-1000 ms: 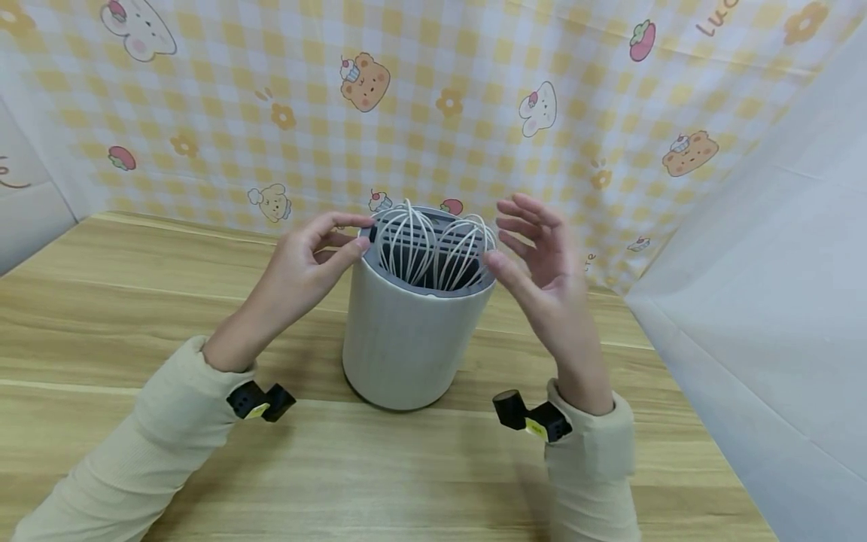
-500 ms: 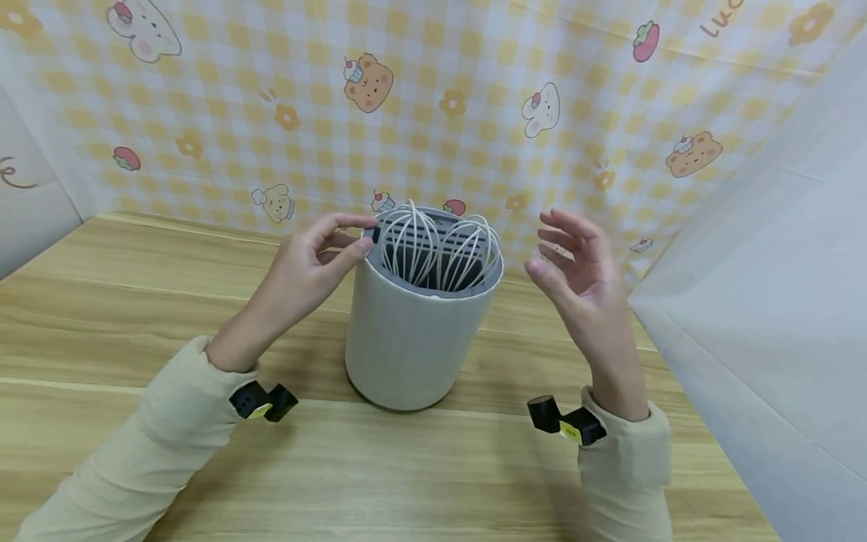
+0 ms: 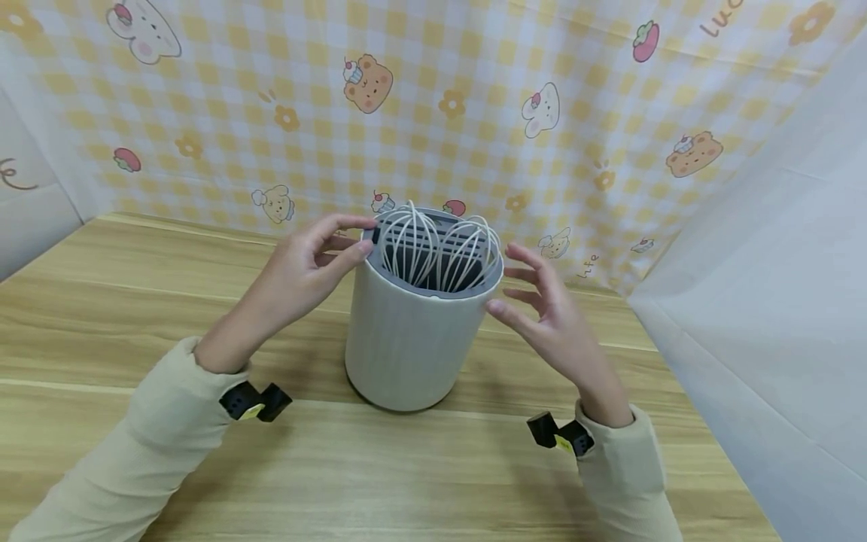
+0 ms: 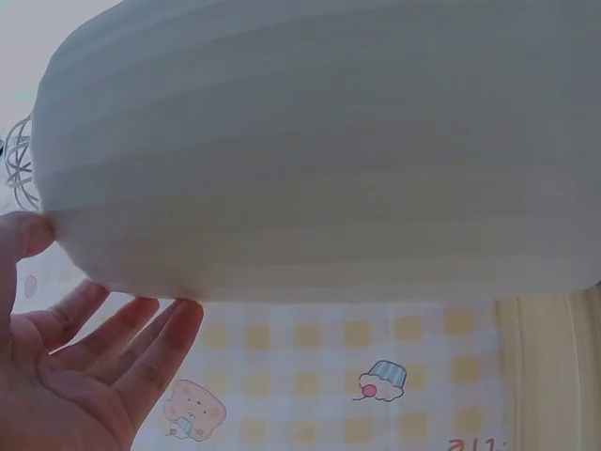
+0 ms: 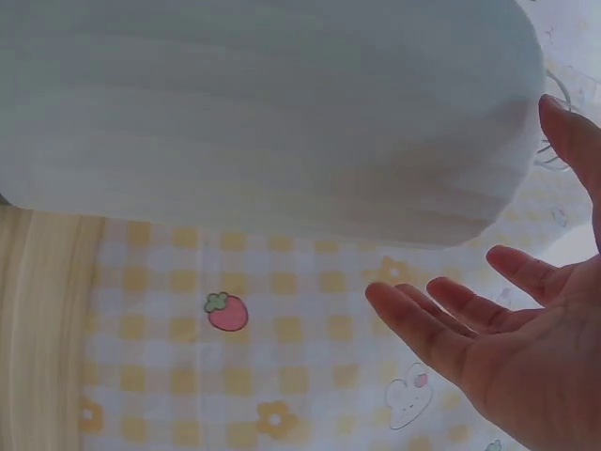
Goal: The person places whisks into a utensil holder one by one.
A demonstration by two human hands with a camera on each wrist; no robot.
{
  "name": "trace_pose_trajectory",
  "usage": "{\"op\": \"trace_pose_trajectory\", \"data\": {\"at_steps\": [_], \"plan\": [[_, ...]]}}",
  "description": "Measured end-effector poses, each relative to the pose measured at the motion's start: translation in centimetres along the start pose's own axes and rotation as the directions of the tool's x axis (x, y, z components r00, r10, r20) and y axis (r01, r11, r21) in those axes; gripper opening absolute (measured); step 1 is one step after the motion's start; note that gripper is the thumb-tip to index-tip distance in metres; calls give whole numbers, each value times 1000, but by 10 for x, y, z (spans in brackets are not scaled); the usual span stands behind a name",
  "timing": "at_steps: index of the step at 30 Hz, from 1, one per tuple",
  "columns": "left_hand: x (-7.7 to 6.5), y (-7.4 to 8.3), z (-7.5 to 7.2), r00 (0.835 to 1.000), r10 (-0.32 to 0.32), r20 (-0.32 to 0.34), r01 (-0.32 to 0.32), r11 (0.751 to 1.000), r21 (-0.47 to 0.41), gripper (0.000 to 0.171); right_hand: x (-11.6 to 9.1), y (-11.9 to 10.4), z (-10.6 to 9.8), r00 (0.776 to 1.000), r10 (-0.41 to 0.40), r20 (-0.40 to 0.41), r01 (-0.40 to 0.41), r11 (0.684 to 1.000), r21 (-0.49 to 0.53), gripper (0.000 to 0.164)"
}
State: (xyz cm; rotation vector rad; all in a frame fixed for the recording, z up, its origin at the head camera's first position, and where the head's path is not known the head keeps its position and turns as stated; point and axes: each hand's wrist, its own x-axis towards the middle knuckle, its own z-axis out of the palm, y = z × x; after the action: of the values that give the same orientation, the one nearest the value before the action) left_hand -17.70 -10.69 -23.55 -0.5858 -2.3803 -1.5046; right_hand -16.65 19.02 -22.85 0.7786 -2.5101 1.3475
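Observation:
A tall off-white utensil holder (image 3: 409, 346) stands upright on the table, topped by a grey slotted insert (image 3: 433, 290). Two whisks (image 3: 415, 237) stick out of it, pale wire loops upward; their handles are hidden inside. My left hand (image 3: 291, 271) touches the holder's left rim, its thumb and fingertips spread along the edge. In the left wrist view those fingers (image 4: 169, 352) lie fairly straight against the wall. At the right side, my right hand (image 3: 552, 316) is spread near the rim. The right wrist view shows a gap between its fingers (image 5: 423, 329) and the holder.
The wood-grain table (image 3: 379, 482) extends around the holder. Behind it hangs a yellow checked cloth (image 3: 440, 150) with cartoon animals. A white sheet (image 3: 765, 316) borders the right side, and a small black camera sits on each sleeve cuff.
My right hand first drew away to the right of the holder, then came back lower and closer to its right rim. The left hand has stayed at the left rim; holder and whisks look unmoved.

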Motion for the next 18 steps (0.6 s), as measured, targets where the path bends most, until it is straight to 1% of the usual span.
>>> {"op": "trace_pose_trajectory", "data": {"at_steps": [5, 9, 13, 18], "plan": [[-2, 0, -6, 998, 18, 67, -19, 1000, 6, 41, -1, 5, 3, 999, -11, 34, 8, 998, 62, 71], [-5, -2, -7, 994, 49, 99, -49, 999, -4, 47, -2, 6, 6, 999, -23, 41, 19, 996, 91, 74], [-8, -5, -5, 992, 63, 109, -62, 998, -15, 55, -2, 6, 8, 998, -23, 52, 17, 993, 117, 79], [-11, -6, -3, 991, 46, 124, -44, 999, -19, 66, -2, 5, 10, 997, -3, 71, -7, 990, 141, 87]]}}
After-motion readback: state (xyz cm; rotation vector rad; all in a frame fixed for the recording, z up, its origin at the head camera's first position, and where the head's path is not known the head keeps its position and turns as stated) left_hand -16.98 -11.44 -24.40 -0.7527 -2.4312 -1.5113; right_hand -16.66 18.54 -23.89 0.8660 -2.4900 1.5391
